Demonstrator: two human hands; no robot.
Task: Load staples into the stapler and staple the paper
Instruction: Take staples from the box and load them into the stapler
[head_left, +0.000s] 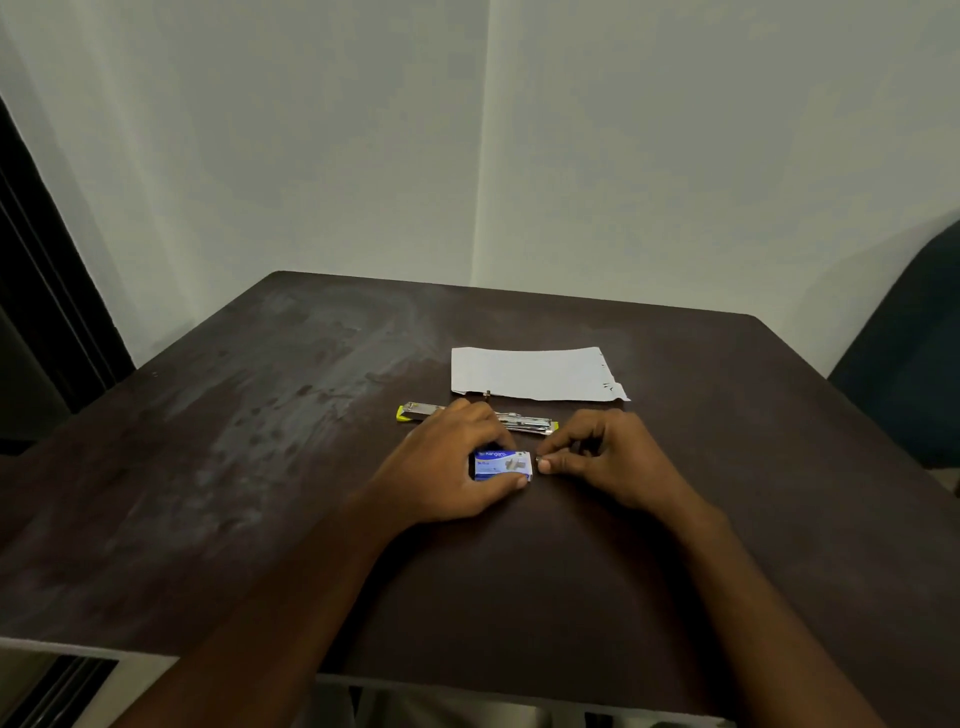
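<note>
A small blue staple box (502, 465) lies on the dark table (260, 467), gripped between thumb and fingers of my left hand (452, 467). My right hand (602, 457) sits just right of the box, its thumb and forefinger pinched together at the box's open end; whether they hold staples I cannot tell. Behind my hands lies the stapler (415, 412), opened out flat, silver with yellow ends, partly hidden by my left hand. The white paper (535, 374) rests flat beyond the stapler.
The table's far edge meets a pale wall corner. A dark chair (904, 364) stands at the right. A dark door frame (47, 291) runs down the left. The table's near edge is by my forearms.
</note>
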